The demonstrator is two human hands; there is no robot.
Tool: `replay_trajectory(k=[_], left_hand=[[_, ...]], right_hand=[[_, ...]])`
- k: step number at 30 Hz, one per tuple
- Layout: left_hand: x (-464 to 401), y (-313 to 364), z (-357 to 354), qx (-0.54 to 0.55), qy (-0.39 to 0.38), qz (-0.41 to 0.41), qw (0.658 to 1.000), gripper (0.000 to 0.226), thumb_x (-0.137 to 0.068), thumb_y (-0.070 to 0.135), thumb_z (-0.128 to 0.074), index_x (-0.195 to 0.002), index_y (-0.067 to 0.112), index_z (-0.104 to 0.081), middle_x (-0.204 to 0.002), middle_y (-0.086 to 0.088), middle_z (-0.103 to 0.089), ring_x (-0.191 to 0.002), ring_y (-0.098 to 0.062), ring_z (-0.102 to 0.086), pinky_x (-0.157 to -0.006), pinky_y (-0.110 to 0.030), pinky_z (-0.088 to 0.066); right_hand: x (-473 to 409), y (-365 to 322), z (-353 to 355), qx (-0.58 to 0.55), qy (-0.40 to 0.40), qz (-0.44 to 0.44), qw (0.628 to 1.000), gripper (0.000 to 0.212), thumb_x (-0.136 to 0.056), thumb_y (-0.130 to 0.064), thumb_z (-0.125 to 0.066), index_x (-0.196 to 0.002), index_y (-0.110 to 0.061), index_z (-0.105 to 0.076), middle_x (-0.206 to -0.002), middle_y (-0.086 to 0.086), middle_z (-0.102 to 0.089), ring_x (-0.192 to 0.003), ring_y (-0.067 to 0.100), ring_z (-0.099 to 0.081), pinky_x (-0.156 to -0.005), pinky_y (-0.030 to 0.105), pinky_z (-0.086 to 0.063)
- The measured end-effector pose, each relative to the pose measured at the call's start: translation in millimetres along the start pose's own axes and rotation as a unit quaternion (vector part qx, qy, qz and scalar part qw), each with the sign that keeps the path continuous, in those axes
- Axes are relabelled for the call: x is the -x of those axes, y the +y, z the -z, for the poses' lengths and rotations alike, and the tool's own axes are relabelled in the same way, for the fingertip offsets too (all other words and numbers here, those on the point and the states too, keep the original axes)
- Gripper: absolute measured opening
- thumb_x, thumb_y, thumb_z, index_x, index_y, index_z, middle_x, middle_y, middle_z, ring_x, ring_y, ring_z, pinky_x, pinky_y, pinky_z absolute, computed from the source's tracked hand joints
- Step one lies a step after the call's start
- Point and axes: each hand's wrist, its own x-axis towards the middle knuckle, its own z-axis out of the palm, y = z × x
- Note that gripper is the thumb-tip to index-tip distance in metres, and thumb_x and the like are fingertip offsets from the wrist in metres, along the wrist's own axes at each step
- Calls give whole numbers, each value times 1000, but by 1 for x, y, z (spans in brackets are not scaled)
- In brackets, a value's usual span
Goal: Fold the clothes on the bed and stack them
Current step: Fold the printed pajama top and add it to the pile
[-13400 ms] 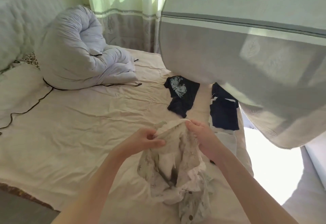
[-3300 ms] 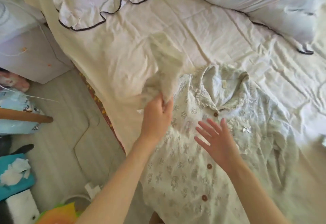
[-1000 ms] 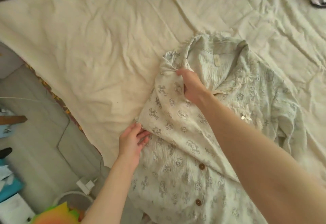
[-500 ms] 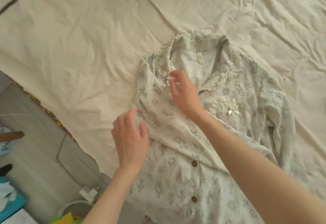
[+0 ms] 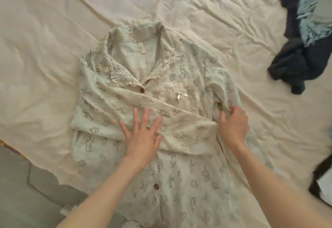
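Here the pyjama top [image 5: 161, 120] lay face up on the bed [image 5: 53, 39], one sleeve [image 5: 179, 129] folded across its chest. My left hand [image 5: 142, 136] pressed that sleeve flat, fingers spread wide; my right hand [image 5: 233, 125] had its grip pinched on the cloth at the other shoulder. I judged the fold needed a firm left palm while the right drew its side in squarely, edges matched. Dark clothes [image 5: 301, 48] waited well apart.
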Motion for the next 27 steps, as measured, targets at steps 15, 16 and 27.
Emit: replay_trajectory(k=[15, 16, 27], left_hand=[[27, 84, -16, 63, -91, 3, 994, 46, -100, 34, -33, -145, 34, -27, -158, 2, -6, -146, -21, 1, -108, -57, 12], [33, 94, -16, 116, -61, 9, 991, 43, -100, 33, -35, -143, 31, -34, -156, 1, -20, -145, -20, -11, -112, -56, 5], [77, 216, -13, 703, -182, 123, 677, 47, -85, 32, -67, -127, 24, -46, -116, -4, -65, -99, -20, -66, -81, -40, -55]], right_hand=[[-10, 157, 59, 6, -249, -54, 967, 21, -90, -27, -56, -77, -11, -60, -73, 5, -57, -81, 28, -56, -61, 33, -38], [-9, 156, 63, -37, -240, -57, 968, 22, -87, -21, -58, -68, -11, -57, -66, 5, -53, -73, 26, -53, -57, 32, -35], [38, 108, 89, -452, -366, -115, 805, 39, -102, -33, -36, -101, -5, -63, -92, 12, -73, -83, 19, -71, -69, 26, -57]])
